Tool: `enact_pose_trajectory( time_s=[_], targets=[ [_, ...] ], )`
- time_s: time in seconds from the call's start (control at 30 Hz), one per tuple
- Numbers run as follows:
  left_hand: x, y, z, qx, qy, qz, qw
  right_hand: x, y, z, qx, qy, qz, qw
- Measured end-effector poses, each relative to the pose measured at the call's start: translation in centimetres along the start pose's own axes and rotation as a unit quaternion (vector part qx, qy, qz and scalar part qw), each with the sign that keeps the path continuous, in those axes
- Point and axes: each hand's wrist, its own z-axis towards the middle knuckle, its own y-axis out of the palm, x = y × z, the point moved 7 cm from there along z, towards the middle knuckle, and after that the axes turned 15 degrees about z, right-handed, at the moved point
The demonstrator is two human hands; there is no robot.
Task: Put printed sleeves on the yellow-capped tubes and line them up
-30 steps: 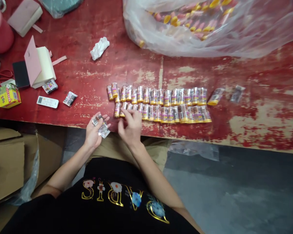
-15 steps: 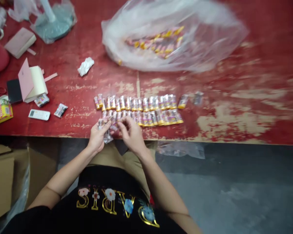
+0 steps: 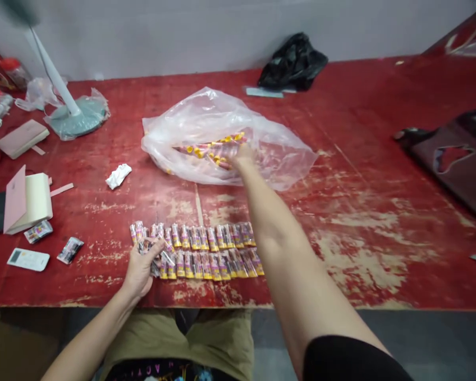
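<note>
Right hand (image 3: pixel 243 154) inside plastic bag (image 3: pixel 222 138), grip unclear; left hand (image 3: pixel 140 267) clutching sachets (image 3: pixel 158 259). We risk scattering rows (image 3: pixel 206 248).

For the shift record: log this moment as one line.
right hand: inside clear bag, at packets | left hand: holding wrapper by packet rows | table: red, worn
</note>
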Motion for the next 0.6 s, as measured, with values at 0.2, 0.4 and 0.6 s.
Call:
enact_pose_trajectory(
  time_s=[0.2, 0.4, 0.6],
  targets=[
    [1.1, 2.1, 0.8, 0.013, -0.043, -0.063, 0.997, -1.4, -0.2, -3.5, -0.069, 0.148, 0.012, 0.987],
    [0.4, 2.8, -0.4, 0.004, -0.088, -0.138, 0.987, -16.6, -1.2, -23.2, -0.235, 0.091, 0.15, 0.956],
    [-0.9, 3.4, -3.8, -0.049, -0.081, -0.127, 0.987, -21.9, -2.8, -32.0, -0.176, -0.015, 0.098, 0.979]
  ],
)
